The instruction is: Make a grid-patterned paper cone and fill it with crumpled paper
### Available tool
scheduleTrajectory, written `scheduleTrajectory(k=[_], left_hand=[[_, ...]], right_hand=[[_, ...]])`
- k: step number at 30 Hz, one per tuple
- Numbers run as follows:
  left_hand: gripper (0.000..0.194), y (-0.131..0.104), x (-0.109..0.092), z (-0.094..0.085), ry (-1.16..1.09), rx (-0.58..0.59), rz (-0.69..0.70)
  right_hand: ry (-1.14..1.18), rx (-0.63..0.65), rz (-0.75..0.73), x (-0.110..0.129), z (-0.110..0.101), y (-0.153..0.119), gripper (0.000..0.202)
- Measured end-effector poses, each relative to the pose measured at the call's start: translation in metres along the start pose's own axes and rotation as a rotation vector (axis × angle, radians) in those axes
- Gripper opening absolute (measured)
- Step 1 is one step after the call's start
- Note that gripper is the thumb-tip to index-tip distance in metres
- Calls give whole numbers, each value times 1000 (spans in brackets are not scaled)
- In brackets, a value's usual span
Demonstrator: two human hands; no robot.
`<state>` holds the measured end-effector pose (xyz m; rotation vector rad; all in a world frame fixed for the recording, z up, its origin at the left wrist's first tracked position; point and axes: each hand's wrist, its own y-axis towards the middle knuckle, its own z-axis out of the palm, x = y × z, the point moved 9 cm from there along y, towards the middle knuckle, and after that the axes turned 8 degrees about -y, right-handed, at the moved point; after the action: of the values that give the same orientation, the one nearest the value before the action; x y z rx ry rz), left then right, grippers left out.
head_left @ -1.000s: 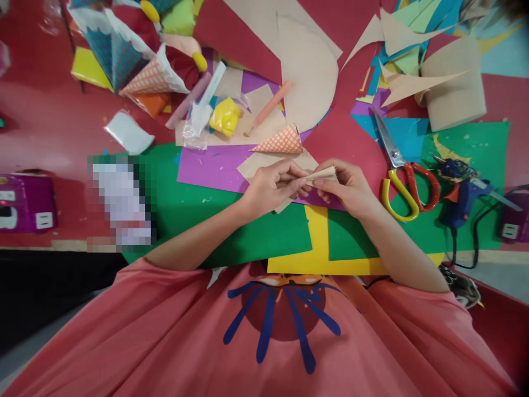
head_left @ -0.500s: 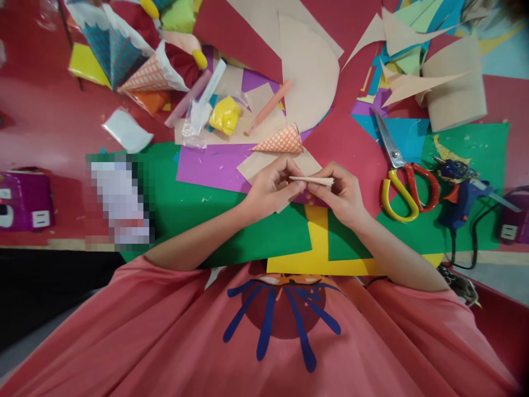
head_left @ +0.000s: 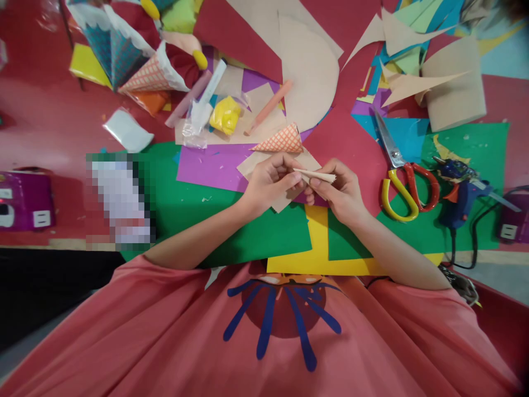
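A small rolled beige paper cone (head_left: 318, 175) is held between both hands, its jagged wide end toward the right. My left hand (head_left: 270, 184) pinches the narrow end between thumb and fingers. Around the wider part my right hand (head_left: 341, 190) is closed, its thumb lying along the near side. Just beyond the hands lies a finished paper cone (head_left: 283, 140) with an orange lattice pattern, on its side. Beneath the hands is a beige paper piece (head_left: 250, 165) with a zigzag edge, over purple paper (head_left: 209, 168) and green paper (head_left: 194, 220).
Scissors (head_left: 399, 165) with yellow and red handles lie to the right, beside a blue glue gun (head_left: 457, 204) with a cord. Larger cone crafts (head_left: 155, 71), a yellow clay lump (head_left: 225, 116) and a white packet (head_left: 128, 130) are at left. Beige offcuts (head_left: 417, 88) pile up at far right.
The rolled cone has tilted slightly, its narrow end now farther from me. My left fingers have shifted along it, and my right fingers have moved a little.
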<state>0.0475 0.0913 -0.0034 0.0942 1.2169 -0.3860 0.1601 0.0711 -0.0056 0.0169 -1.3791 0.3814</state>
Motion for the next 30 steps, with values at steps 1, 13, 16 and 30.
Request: scheduleTrajectory(k=[1,13,16,30], left_hand=[[40,1,1,0,-14,4,-1],[31,-3,-7,-1,22,-12,41],[29,-3,-8,-1,39,-14,48],[38,-1,-6,3,-5,46,69]], right_hand=[[-12,-13,-7,1,-1,0,28],[-16,-18,-4,2,2,-2,26],[-31,-14,9,-1,1,-1,28],[4,-10,-1,-2,-1,1,28]])
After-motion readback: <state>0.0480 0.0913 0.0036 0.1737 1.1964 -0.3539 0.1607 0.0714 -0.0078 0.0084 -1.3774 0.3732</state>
